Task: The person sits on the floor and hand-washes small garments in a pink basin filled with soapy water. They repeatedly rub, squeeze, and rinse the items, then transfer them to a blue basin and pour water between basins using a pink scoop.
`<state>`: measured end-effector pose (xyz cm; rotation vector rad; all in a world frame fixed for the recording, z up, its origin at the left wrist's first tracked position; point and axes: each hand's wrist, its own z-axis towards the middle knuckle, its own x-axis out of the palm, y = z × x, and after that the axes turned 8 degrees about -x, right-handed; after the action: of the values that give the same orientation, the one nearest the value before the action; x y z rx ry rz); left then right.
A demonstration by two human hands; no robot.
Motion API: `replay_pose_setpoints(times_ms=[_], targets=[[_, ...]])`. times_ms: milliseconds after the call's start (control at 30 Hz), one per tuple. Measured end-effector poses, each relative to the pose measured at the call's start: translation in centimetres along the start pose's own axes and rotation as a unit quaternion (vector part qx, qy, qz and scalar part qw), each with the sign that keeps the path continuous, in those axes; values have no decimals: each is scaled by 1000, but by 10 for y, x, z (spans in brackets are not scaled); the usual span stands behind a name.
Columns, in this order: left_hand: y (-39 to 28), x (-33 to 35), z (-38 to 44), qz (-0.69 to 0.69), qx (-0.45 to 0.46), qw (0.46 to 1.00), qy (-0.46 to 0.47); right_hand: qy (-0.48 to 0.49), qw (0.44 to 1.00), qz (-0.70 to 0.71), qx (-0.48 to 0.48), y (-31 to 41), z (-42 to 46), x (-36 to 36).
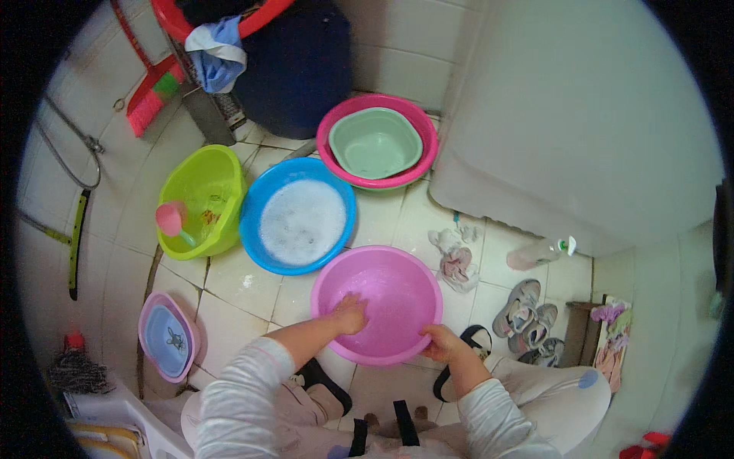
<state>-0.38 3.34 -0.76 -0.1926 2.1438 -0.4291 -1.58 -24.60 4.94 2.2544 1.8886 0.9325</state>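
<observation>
A round pink plastic basin (395, 304) sits on the tiled floor before me, wet inside. My left hand (351, 314) reaches over its left rim, fingers spread toward the inner wall and slightly blurred; whether they press on it I cannot tell. On the right, my right hand (444, 343) grips the rim, thumb on top and the other fingers underneath, partly hidden. Behind and to the left, close against the pink basin, stands a blue basin (250, 221) with white suds (303, 222) covering its water.
Left lies a lime-green tub (229, 172) with a pink dipper (170, 218). A magenta basin (324, 135) holds a pale green one (375, 143). Rightward are crumpled wet cloths (457, 267), a pump bottle (533, 255) and shoes (519, 307). Nested small basins (166, 327) stand at left.
</observation>
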Motion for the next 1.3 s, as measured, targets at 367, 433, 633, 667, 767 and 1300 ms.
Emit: replay_pose_setpoints(times_ms=[367,433,633,667,767,1300], targets=[[-115,25,27,-84,46,982,-161,-31,996,-7,-88,-40,-57,60],[-85,1,2,20,315,946,-73,-35,992,-10,-124,-27,-51,46],[-42,-44,-21,142,364,921,-12,65,995,31,-74,-39,-58,71],[-52,-44,-7,129,229,962,-67,102,990,70,-74,-43,-59,75],[-46,-70,29,226,144,940,-211,42,988,119,-89,-48,-53,83],[-33,-29,-42,67,166,979,96,-182,928,12,-326,-32,-13,71]])
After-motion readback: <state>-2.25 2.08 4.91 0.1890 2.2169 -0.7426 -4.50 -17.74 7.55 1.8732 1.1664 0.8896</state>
